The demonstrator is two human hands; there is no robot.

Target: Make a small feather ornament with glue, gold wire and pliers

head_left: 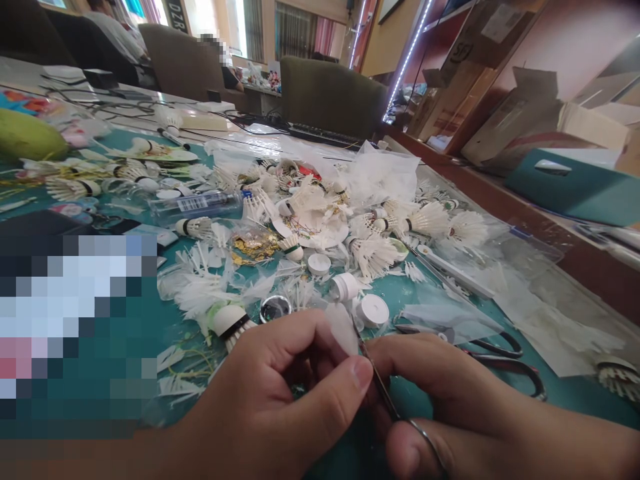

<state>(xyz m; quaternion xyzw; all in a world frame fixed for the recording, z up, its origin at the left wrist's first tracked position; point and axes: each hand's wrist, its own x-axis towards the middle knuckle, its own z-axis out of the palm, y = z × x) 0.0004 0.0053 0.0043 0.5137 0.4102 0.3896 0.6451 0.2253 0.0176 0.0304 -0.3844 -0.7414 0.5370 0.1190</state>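
My left hand [285, 393] pinches a thin, white, petal-shaped piece [343, 328], perhaps cut from a feather, between thumb and fingers. Small, slim metal scissors [386, 393] are in my right hand [450, 387], with a thumb by the handle loop. The blades lie along the right edge of the white piece; whether they are apart I cannot tell. Just beyond my left hand lies a shuttlecock [231, 323] with a black band. Past my fingertips are a white lidded jar [345, 287], a round white cap [373, 311] and a small dark-filled pot [275, 309].
Larger scissors with dark handles [520, 367] lie beyond my right hand. Shuttlecocks [373, 257], gold bits [255, 245], a clear bottle [197, 205] and plastic bags [383, 170] crowd the green mat [410, 290]. Cardboard boxes [515, 113] stand at the right; people sit farther back.
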